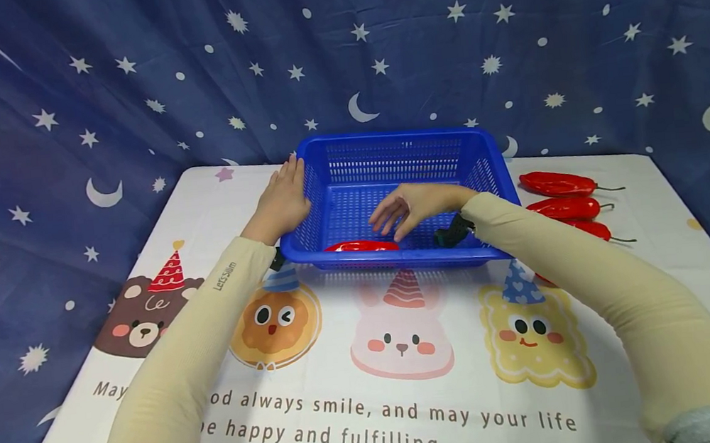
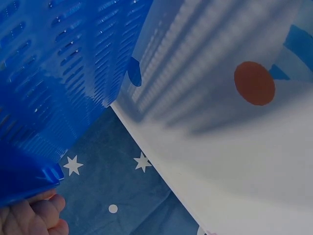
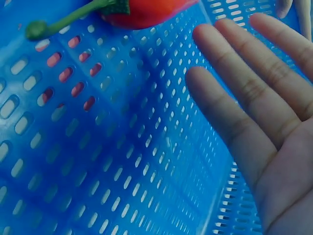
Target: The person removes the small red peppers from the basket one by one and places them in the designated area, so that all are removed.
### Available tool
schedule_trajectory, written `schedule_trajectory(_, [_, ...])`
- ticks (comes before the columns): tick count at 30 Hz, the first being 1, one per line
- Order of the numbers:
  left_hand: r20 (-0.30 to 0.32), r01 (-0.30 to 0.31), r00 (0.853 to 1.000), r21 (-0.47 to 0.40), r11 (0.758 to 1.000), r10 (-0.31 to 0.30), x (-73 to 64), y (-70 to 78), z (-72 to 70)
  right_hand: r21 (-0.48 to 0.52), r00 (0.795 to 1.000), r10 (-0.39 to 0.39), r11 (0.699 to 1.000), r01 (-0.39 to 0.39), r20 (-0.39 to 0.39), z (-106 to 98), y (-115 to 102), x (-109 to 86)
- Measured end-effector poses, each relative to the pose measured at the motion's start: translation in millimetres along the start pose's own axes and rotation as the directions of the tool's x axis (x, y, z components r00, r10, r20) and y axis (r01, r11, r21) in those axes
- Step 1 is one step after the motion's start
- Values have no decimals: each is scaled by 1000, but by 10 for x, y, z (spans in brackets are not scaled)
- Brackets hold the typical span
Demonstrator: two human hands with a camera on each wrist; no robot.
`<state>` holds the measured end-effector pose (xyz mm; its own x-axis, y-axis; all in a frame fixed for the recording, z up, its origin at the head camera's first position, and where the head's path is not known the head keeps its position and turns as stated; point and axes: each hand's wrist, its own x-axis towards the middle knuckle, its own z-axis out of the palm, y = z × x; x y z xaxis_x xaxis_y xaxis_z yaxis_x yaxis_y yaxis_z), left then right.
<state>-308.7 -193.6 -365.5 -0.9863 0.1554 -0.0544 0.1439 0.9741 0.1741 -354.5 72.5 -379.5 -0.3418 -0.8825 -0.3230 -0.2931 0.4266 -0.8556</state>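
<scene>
A blue plastic basket (image 1: 397, 257) with slotted walls stands at the back of the table. My left hand (image 1: 282, 198) holds its left rim, fingers along the outside; in the left wrist view, fingertips (image 2: 56, 203) show under the rim. Over the inside of the basket is my right hand (image 1: 420, 204), fingers spread and slightly bent, holding nothing. One red chili pepper (image 1: 364, 246) lies in the basket along the near wall, partly hidden by the rim. Its green stem (image 3: 73, 17) shows in the right wrist view, apart from the right fingers.
Several more red chili peppers (image 1: 557, 183) lie on the table right of the basket, some partly behind the right sleeve (image 1: 591, 277). A white cloth with cartoon prints (image 1: 399, 345) covers the table. A dark blue starry curtain (image 1: 339, 59) hangs behind.
</scene>
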Motion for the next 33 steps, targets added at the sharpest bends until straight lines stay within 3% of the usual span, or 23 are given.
schedule_trajectory(11, [-7, 2, 1000, -3, 1000, -2, 20, 2, 19, -15, 999, 31, 999, -31, -7, 16, 36, 92])
schedule_trajectory(33, [5, 4, 1000, -4, 1000, -4, 27, -18, 26, -50, 996, 66, 997, -63, 57, 84, 143, 264])
